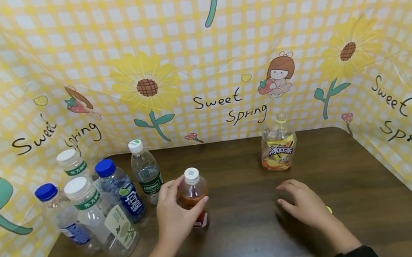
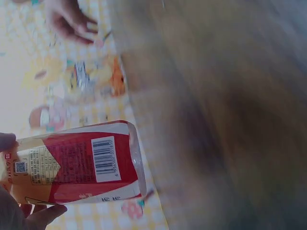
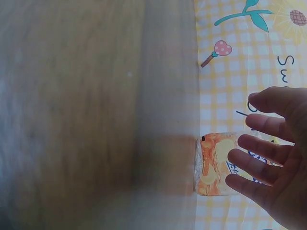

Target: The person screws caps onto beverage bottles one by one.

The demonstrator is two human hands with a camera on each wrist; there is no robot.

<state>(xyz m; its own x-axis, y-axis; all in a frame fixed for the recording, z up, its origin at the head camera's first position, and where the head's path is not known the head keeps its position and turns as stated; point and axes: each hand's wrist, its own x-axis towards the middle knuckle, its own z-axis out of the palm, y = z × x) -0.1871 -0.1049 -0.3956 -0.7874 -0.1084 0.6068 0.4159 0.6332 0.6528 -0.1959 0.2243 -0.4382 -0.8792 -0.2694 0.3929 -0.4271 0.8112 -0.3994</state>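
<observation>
My left hand (image 1: 176, 215) grips a small clear bottle (image 1: 194, 190) with a white cap, reddish-brown drink inside and a red label. Thumb and fingers wrap its upper body. In the left wrist view the red and cream label with a barcode faces the camera on this bottle (image 2: 86, 165); whether its base touches the table I cannot tell. My right hand (image 1: 303, 202) hovers over the table with fingers spread and nothing held, as the right hand (image 3: 283, 153) also appears in the right wrist view. Nearest to it stands an iced tea bottle (image 1: 280, 153) with a yellow-orange label.
On the left stand several empty-looking bottles: a green-label bottle (image 1: 147, 173), a blue-capped bottle (image 1: 122, 191), another blue-capped bottle (image 1: 70, 224) and white-capped bottles, one at the front (image 1: 101, 220). A small yellow item (image 1: 329, 209) shows beside the right wrist. Checkered cloth (image 1: 204, 59) walls the dark table (image 1: 245, 245).
</observation>
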